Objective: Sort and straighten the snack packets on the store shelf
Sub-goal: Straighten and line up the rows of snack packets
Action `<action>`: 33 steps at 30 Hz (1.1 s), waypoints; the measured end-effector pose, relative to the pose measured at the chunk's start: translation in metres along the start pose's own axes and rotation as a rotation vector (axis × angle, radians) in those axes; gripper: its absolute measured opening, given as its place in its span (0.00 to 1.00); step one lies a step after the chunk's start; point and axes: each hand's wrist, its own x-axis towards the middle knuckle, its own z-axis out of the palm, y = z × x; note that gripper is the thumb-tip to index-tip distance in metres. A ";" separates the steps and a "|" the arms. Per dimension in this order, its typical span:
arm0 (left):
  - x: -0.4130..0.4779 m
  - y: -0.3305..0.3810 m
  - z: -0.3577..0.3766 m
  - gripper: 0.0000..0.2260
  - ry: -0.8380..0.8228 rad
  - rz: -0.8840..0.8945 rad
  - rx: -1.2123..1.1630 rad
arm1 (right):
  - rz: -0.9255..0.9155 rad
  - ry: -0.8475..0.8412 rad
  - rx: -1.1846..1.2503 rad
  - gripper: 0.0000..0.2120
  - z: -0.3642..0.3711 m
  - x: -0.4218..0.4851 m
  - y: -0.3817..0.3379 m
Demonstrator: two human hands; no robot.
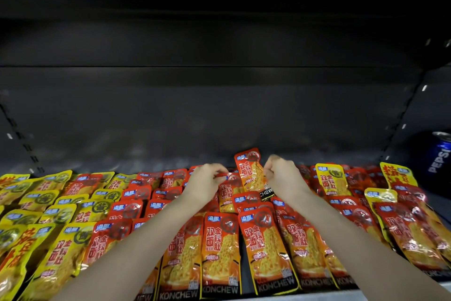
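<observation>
While both hands reach to the back of the red rows, the right hand (284, 177) pinches the right edge of a raised red packet (249, 170). This packet stands tilted above its neighbours, near the middle of the shelf (122, 154). The left hand (206, 182) has its fingers curled on the top edge of a flat red packet (228, 192) just beside the raised one. I judge that the step in hand is to straighten this back row. The next move calls for laying the raised red packet down in line with the column in front of it, with its top edge level with the others. The sorting looks unfinished. The yellow packets (58, 208) fill the left side, but a stray yellow packet (330, 180) and a few more lie among the red ones on the right, near a Pepsi can (440, 154).
</observation>
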 end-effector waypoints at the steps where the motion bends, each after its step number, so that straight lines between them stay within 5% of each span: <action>1: -0.001 0.001 -0.002 0.12 -0.001 -0.002 0.015 | 0.000 0.009 0.003 0.04 -0.001 -0.001 0.000; 7: -0.027 0.012 -0.021 0.12 -0.053 0.097 0.246 | -0.066 0.257 0.150 0.04 -0.026 -0.009 -0.004; 13: -0.053 0.017 -0.039 0.16 -0.473 0.135 0.511 | -0.041 0.249 0.347 0.03 -0.039 -0.033 -0.003; 17: -0.048 0.015 -0.032 0.08 -0.393 0.062 0.358 | -0.010 0.203 0.376 0.03 -0.029 -0.044 0.004; 25: -0.033 0.020 -0.012 0.10 -0.176 0.099 0.424 | -0.015 0.183 0.448 0.05 -0.032 -0.062 0.005; 33: -0.028 0.005 -0.010 0.08 -0.152 0.085 0.173 | 0.013 -0.229 0.540 0.08 -0.027 -0.104 -0.018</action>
